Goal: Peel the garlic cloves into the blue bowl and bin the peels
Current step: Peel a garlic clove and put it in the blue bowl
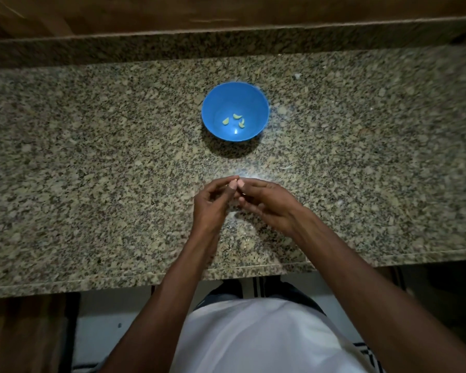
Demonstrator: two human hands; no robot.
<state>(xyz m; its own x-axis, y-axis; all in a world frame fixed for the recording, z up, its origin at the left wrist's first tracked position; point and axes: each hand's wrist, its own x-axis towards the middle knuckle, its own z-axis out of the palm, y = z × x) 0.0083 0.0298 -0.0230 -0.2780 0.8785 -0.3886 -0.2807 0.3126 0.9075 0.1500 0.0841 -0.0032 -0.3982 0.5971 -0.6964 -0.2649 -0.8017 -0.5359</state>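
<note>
While near its edge, both hands [237, 195] counter-centred [92, 157], bowl [213, 103] beyond.

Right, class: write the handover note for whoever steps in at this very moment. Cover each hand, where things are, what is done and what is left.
Left hand and right hand: both meet over the granite counter, fingertips pinching a small pale piece, apparently a garlic clove; whether it is peeled cannot be told.
Blue bowl: upright on the counter beyond the hands, apart from them, with three peeled cloves inside.
Done: three cloves in the bowl.
Left: finish this clove, drop it in the bowl, bin the peels. No bin in view. A few pale flecks lie beyond the bowl, perhaps peel.
</note>
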